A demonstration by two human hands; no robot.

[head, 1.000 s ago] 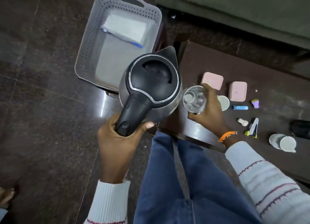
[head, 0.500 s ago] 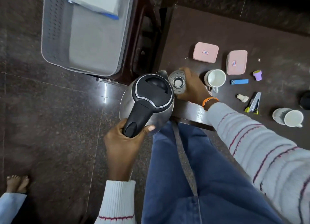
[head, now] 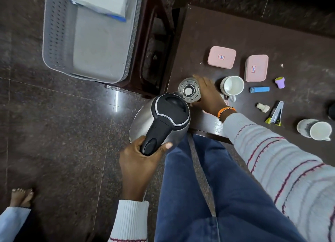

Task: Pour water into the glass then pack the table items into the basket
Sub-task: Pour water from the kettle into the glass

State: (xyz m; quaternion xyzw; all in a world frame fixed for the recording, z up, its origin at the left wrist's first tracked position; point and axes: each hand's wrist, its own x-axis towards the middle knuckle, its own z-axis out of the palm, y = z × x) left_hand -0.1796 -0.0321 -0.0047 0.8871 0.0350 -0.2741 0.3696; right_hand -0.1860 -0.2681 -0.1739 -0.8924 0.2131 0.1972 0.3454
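Observation:
My left hand [head: 139,158] grips the black handle of a steel kettle [head: 163,122] held in the air off the table's near-left corner, its spout close to the glass. The clear glass [head: 188,91] stands on the dark table [head: 226,29], and my right hand [head: 208,94] is wrapped around its right side. A grey perforated basket [head: 54,42] sits on a stool to the left, with a white folded item [head: 101,0] inside it.
On the table lie two pink boxes [head: 222,57] [head: 256,68], a white mug [head: 233,85], a second mug [head: 315,130], a blue lighter [head: 259,89], a purple cap [head: 279,82], a small white piece [head: 263,107] and a stapler [head: 275,114]. Another person's bare foot [head: 20,197] stands lower left.
The glass has come down from the air onto the table with my right hand still on it. The kettle has dropped lower, toward the table's corner beside the glass.

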